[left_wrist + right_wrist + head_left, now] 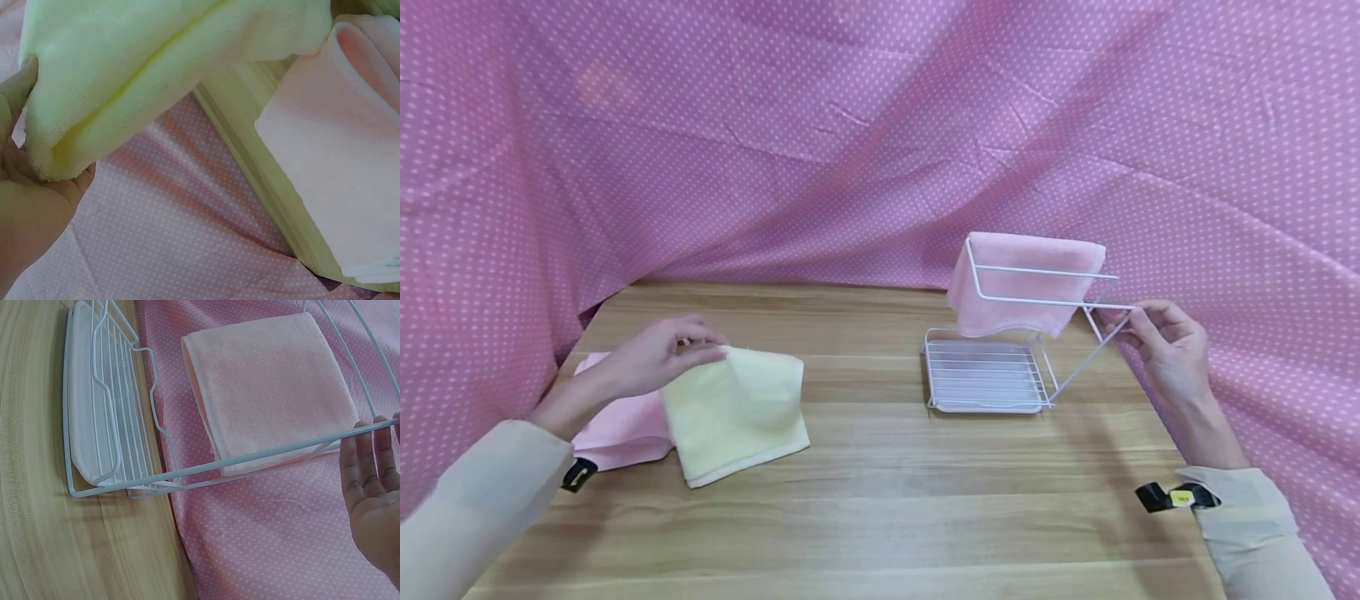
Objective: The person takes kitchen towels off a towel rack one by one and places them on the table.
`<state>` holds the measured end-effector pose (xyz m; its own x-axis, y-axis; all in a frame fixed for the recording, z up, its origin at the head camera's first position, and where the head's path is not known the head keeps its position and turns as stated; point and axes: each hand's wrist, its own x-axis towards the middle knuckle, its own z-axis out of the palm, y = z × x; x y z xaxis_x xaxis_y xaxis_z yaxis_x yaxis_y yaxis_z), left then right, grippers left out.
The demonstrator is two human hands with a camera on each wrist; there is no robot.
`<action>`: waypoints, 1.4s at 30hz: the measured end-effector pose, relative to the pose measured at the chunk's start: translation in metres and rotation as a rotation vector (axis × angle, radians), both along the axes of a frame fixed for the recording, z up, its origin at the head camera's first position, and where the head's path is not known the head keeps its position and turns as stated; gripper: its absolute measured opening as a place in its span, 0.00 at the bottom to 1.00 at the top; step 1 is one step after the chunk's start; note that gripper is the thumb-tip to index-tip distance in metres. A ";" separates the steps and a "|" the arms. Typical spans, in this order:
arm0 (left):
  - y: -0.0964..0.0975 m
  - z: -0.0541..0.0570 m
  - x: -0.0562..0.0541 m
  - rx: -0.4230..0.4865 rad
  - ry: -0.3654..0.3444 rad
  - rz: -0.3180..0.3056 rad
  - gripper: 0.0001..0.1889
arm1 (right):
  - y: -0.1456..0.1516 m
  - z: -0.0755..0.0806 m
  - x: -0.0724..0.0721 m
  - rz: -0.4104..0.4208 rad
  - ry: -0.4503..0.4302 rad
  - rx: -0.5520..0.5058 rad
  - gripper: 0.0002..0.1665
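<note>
My left hand [662, 354] pinches a corner of a pale yellow towel [737, 417], lifting that edge while the cloth hangs down toward the table. Thumb and fingers lie on either side of the folded yellow edge in the left wrist view. Beside it a folded pink towel [331, 162] lies on the table, partly hidden by the left arm. On the right stands a white wire rack [1052, 304] with another pink towel [1030, 254] draped over its upper bars. My right hand [1172, 346] grips the rack's right side near the top corner, fingers around the wire.
At the rack's base sits a white tray [81, 394] under a wire grid. Everything stands on a wood-grain table [880, 517]. Pink dotted cloth [850, 150] hangs behind the table and along its sides.
</note>
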<state>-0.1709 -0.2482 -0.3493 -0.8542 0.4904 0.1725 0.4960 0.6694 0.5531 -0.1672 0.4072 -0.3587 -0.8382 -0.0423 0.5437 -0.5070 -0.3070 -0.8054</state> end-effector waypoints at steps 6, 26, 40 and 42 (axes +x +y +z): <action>-0.001 -0.007 -0.014 -0.010 0.014 -0.011 0.08 | 0.000 0.000 0.000 -0.001 -0.002 0.005 0.10; 0.003 -0.031 -0.056 -0.080 -0.106 0.035 0.10 | 0.001 0.001 0.000 0.048 -0.004 -0.016 0.10; 0.015 -0.044 -0.076 -0.076 -0.143 0.005 0.12 | 0.000 -0.001 0.000 -0.030 -0.008 0.010 0.09; 0.017 -0.047 -0.078 -0.068 -0.152 0.002 0.12 | 0.000 -0.001 0.000 -0.019 -0.009 -0.001 0.10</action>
<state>-0.2489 -0.2314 -0.3958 -0.8692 0.4944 0.0082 0.4086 0.7087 0.5751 -0.1672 0.4068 -0.3595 -0.8437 -0.0259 0.5362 -0.5055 -0.2980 -0.8097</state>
